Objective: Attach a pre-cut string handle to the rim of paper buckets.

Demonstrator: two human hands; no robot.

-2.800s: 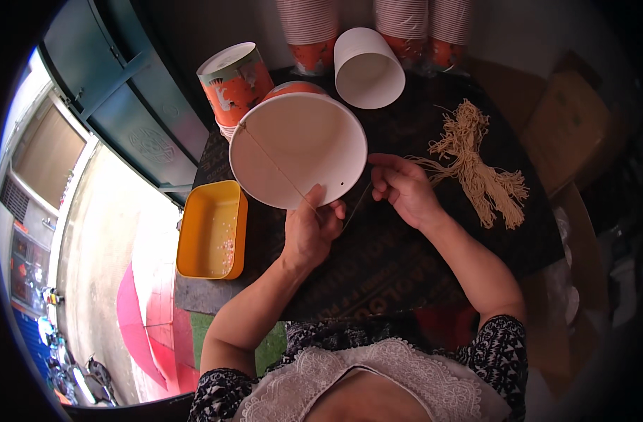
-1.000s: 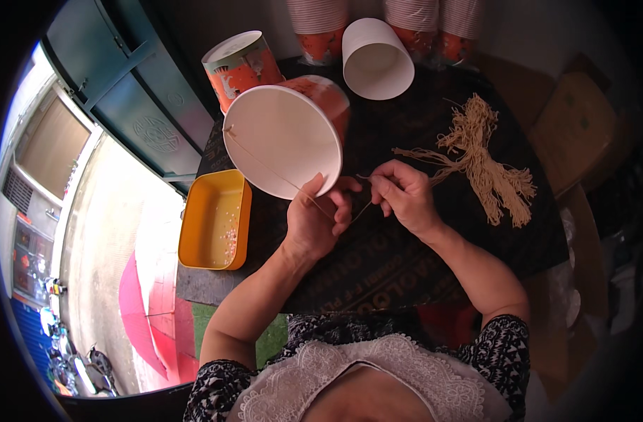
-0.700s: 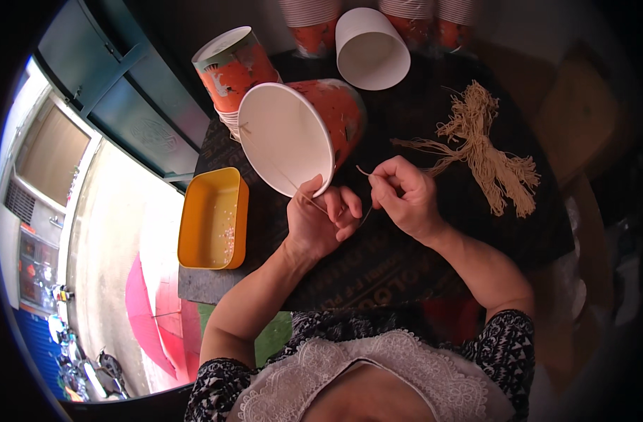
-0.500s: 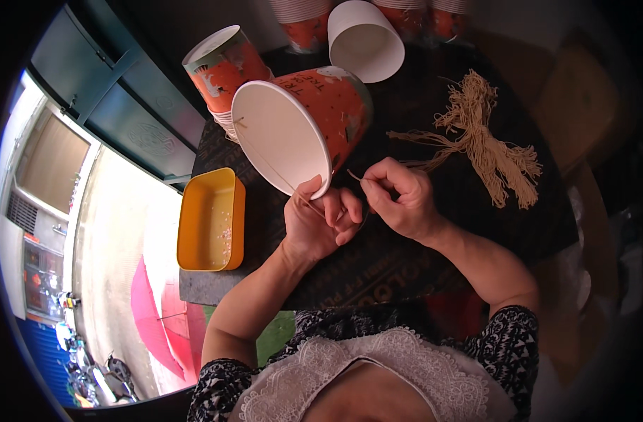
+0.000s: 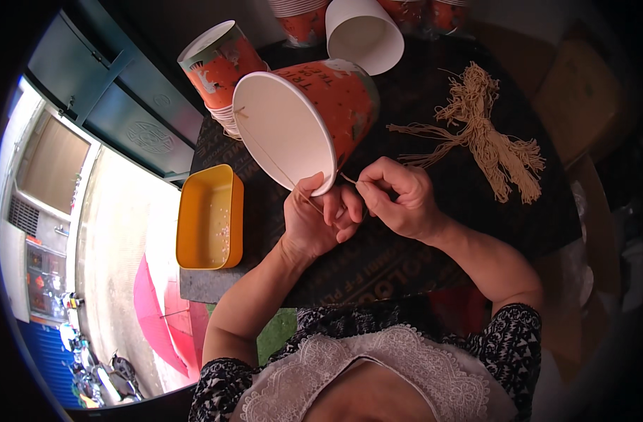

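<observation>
An orange printed paper bucket [image 5: 283,133] lies tilted on its side, its white mouth facing me. My left hand [image 5: 319,218] grips the lower rim, thumb inside the mouth and fingers curled below. A thin tan cord [image 5: 271,158] runs across the mouth from a knot at the far left rim down to my left thumb. My right hand [image 5: 397,197] is closed in a pinch on the cord's other end, just right of the rim. That short end reaches to the outer wall of the bucket near the rim; whether it enters a hole there is too small to tell.
A bundle of tan cords [image 5: 480,137] lies on the dark table [image 5: 406,271] at right. At left stands a yellow plastic box [image 5: 209,218] with small pale bits inside. An upturned bucket stack [image 5: 226,67] and a white-mouthed bucket [image 5: 364,42] stand behind. Beyond the table is a pink umbrella [image 5: 163,316].
My right hand has shifted slightly left, bringing the pinched cord end up against the bucket's rim. The left hand keeps its hold, and the bucket has turned a little.
</observation>
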